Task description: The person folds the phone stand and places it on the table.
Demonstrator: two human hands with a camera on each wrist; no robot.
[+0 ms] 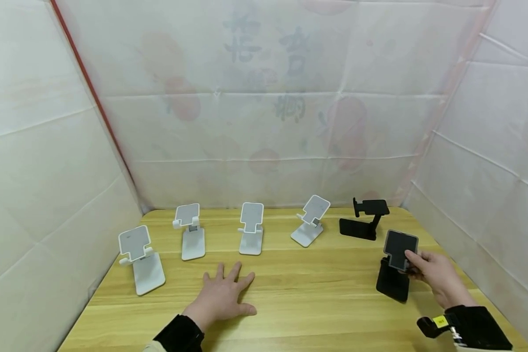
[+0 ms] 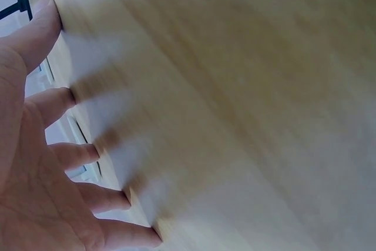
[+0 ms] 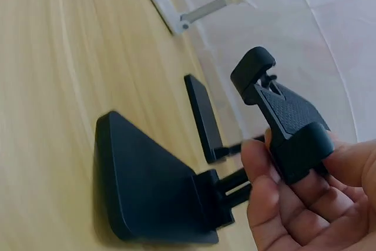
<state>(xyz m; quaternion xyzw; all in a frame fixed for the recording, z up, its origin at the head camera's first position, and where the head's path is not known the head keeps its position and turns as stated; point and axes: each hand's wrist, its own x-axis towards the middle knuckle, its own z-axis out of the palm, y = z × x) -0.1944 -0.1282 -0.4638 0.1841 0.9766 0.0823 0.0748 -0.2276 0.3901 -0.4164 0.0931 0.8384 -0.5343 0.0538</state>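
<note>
At the table's right side my right hand [image 1: 437,277] holds the lower edge of a black phone stand's tilted top plate, thumb on the front. The phone stand [image 1: 392,283] has its flat base down by the wood. From the right wrist view, the fingers curl behind the phone stand [image 3: 291,107], close to its two front hooks. My left hand [image 1: 220,299] is spread palm down on the near middle of the table. Its fingertips rest on the wood in the left wrist view, where the hand [image 2: 41,186] holds nothing.
A second black phone stand [image 1: 356,228] stands behind the first, near the back right corner. Several white phone stands, among them one at far left [image 1: 149,274] and one in the middle [image 1: 251,243], curve across the wooden table [image 1: 308,303]. Pale sheets [image 1: 264,132] wall three sides.
</note>
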